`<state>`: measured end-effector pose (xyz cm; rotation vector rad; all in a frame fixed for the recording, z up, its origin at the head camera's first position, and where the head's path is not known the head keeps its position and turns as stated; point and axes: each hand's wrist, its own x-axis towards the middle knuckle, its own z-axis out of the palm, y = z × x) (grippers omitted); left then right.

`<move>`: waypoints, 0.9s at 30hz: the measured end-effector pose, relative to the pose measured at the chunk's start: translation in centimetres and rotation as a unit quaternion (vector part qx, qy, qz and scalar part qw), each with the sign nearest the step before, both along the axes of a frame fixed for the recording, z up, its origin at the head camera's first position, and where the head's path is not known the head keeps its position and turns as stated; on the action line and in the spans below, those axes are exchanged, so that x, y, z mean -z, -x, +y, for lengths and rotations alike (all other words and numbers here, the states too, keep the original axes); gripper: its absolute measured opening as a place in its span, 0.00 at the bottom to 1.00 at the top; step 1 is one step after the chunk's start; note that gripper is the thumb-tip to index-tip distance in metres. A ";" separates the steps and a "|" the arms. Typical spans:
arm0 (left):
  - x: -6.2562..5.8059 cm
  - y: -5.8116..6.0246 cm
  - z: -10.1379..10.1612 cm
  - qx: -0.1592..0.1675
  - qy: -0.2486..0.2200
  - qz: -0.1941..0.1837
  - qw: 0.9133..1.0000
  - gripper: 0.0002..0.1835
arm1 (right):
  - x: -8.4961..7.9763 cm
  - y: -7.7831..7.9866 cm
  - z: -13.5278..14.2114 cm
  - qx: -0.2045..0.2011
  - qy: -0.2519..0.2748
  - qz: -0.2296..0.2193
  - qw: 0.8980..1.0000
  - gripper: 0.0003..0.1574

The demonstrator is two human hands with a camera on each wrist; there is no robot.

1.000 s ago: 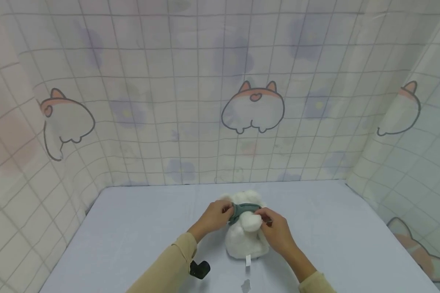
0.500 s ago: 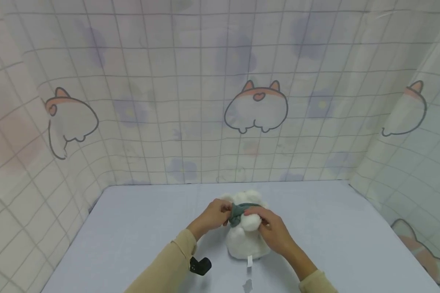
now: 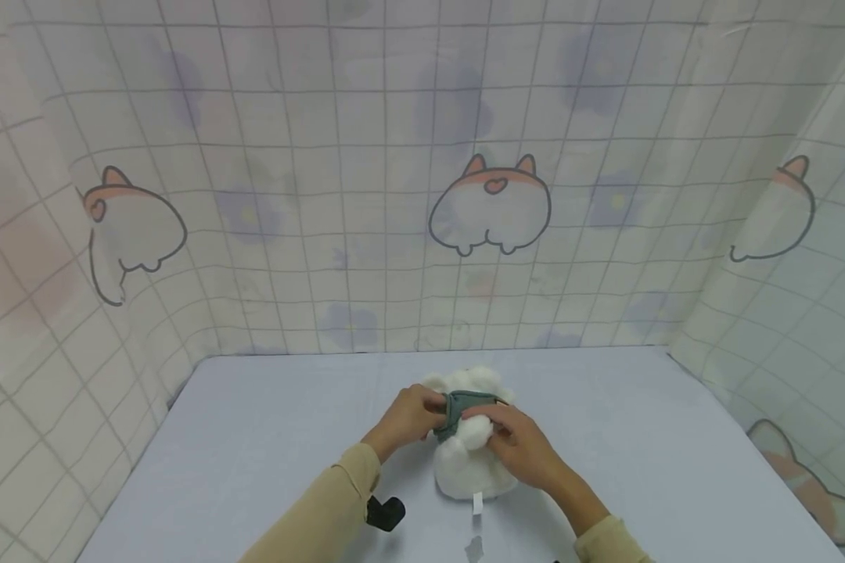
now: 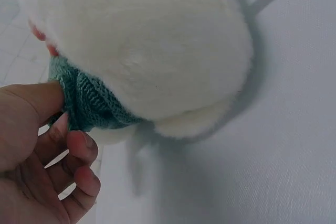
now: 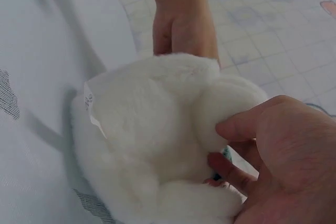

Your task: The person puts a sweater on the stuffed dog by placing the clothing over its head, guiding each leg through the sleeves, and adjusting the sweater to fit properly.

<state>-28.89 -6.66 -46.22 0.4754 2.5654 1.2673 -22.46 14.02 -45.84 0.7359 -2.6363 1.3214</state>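
A fluffy white plush toy (image 3: 473, 473) sits upright on the table, a teal knitted scarf (image 3: 470, 403) around its neck. At the toy's left side my left hand (image 3: 404, 422) pinches the scarf; in the left wrist view the knit (image 4: 94, 103) lies between thumb and fingers. My right hand (image 3: 524, 446) is at the toy's right side. In the right wrist view its thumb and fingers hold a rounded white part of the plush (image 5: 210, 114), close to the scarf. Much of the scarf is hidden there by the fur. A white tag (image 3: 477, 504) hangs at the toy's base.
The white tabletop (image 3: 267, 438) runs back to a hanging grid-patterned cloth (image 3: 366, 195) with cartoon corgis, which also encloses both sides. A black device (image 3: 386, 514) shows by the left sleeve. A grey patch (image 3: 475, 549) lies on the table in front of the toy.
The scarf, bunched half a second ago, now lies flatter and wider across the toy. My right fingers have shifted slightly left, and the rounded white part has moved left with them.
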 end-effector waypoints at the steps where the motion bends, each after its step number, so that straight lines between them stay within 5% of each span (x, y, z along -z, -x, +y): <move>1: 0.1 0.0 0.0 0.002 -0.001 0.000 1.000 0.09 | 0.0 0.0 0.0 0.002 -0.003 -0.002 1.000 0.22; 9: 0.6 0.3 0.1 0.044 -0.034 -0.006 0.998 0.07 | 0.2 0.2 -0.3 0.064 -0.057 0.012 0.996 0.21; 18: 1.6 0.9 -0.7 0.086 -0.057 0.001 0.995 0.05 | -0.3 -0.2 -0.5 0.078 -0.058 -0.007 0.995 0.18; 27: 0.9 0.8 -0.8 0.107 -0.084 -0.018 0.991 0.04 | -0.4 -0.2 -0.9 0.107 -0.061 -0.009 0.992 0.15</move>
